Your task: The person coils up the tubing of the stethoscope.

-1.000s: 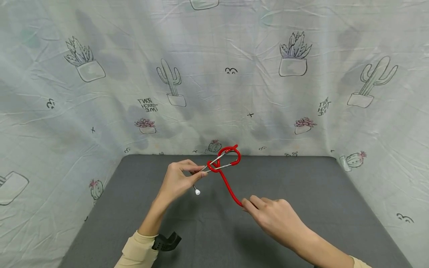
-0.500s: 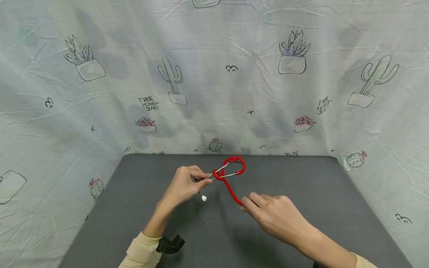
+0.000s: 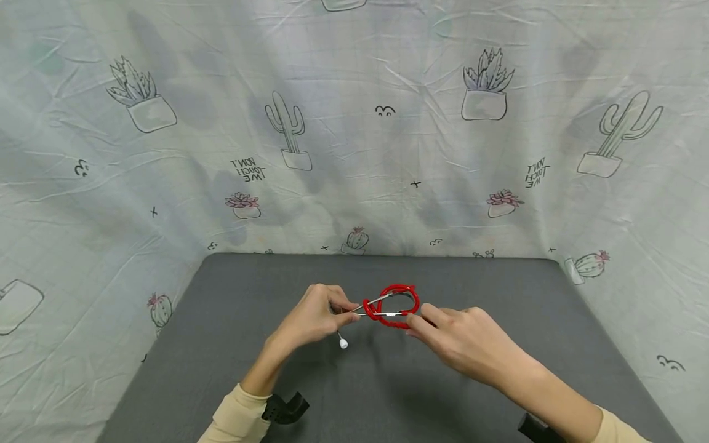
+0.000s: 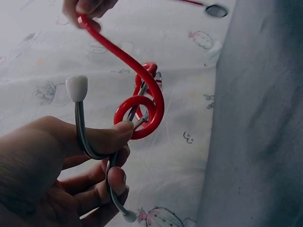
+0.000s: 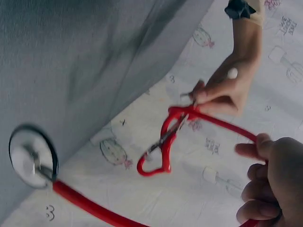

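A stethoscope with red tubing (image 3: 397,288) is held in the air between both hands, its tubing looped around the metal ear tubes. My left hand (image 3: 311,317) pinches the ear tubes between thumb and fingers. One white ear tip (image 4: 76,89) sticks up beside the left thumb in the left wrist view. My right hand (image 3: 465,341) pinches the tubing close to the loop. Below that hand, the round chest piece (image 5: 29,158) hangs on the tubing's end in the right wrist view. The head view hides the chest piece.
A dark grey table top (image 3: 266,277) lies under the hands. Behind and beside it hangs a pale cloth (image 3: 354,141) printed with potted cacti. Each wrist wears a black strap, such as the left one's strap (image 3: 285,409).
My left hand has moved right and down with the ear tubes and loop. The right hand has risen slightly, and the loop now lies right against its fingers.
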Motion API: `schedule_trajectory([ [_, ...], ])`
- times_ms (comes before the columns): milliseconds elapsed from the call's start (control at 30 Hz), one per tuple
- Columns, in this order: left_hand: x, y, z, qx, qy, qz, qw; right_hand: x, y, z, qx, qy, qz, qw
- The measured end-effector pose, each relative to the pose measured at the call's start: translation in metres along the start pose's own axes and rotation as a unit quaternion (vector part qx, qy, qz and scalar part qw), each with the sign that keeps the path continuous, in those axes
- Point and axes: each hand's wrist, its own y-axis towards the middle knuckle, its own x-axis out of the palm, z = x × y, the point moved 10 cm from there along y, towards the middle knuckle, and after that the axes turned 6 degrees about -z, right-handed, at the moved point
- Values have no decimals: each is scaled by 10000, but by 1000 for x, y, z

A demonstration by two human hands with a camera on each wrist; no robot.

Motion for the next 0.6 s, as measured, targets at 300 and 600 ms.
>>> schedule_trajectory([
  [300,19,2,10,233,-147,-508,9983,-1,0,19,-205,173,52,9996],
  [600,35,-2,17,439,-191,-866,9951,11,0,31,-230,293,-146,9992],
])
